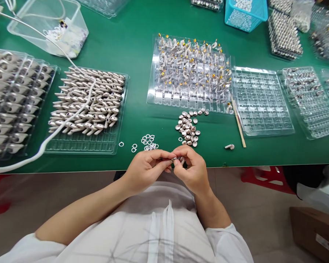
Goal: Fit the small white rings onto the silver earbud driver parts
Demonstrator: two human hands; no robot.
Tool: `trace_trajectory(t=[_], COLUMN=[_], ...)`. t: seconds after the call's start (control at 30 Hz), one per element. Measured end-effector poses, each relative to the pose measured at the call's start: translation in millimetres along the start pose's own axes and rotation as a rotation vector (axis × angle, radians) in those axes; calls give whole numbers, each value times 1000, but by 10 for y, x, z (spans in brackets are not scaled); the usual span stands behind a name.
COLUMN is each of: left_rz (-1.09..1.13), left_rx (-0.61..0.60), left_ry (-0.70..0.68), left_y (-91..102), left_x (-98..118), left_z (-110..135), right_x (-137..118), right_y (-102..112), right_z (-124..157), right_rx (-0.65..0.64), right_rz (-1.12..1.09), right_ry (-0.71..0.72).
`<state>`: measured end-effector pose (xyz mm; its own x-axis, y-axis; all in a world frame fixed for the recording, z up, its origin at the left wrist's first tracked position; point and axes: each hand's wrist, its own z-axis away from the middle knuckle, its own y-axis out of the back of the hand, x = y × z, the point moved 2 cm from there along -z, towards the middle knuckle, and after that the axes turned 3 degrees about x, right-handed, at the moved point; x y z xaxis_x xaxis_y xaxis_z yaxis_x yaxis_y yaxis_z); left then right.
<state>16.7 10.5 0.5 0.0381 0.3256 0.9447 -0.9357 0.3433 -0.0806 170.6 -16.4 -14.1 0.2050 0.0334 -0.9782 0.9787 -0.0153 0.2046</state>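
Note:
My left hand [146,168] and my right hand [191,168] meet at the near edge of the green table [137,44], fingers pinched together on a small metal cap [176,159] held between them. Just beyond my fingers lies a heap of similar small metal caps [188,128]. A scatter of small white rings [147,142] lies to the left of that heap. One loose white earbud shell [229,147] rests to the right, beside a thin wooden stick [238,122].
A clear tray of white earbud shells [89,102] sits at left with a white cable [71,118] across it. Behind the caps is a tray of shells with yellow-tipped parts [190,69]. An empty clear tray [260,100] lies right. A blue basket [245,14] stands at the back.

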Motion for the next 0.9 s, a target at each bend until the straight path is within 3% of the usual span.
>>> trace_trajectory(t=[0.3, 0.53, 0.73, 0.9], left_rz=[65, -48, -246, -408], left_rx=[-5, -20, 107, 133], left_ry=[17, 2, -182, -348], left_y=[19, 85, 127, 115], left_x=[-5, 37, 108, 112], left_z=[22, 4, 0, 35], right_x=[-8, -23, 53, 118], right_y=[-27, -1, 106, 127], right_z=[-42, 5, 112, 175], right_rx=[-14, -7, -8, 11], right_rz=[-30, -5, -175, -305], right_ry=[8, 65, -63, -245])
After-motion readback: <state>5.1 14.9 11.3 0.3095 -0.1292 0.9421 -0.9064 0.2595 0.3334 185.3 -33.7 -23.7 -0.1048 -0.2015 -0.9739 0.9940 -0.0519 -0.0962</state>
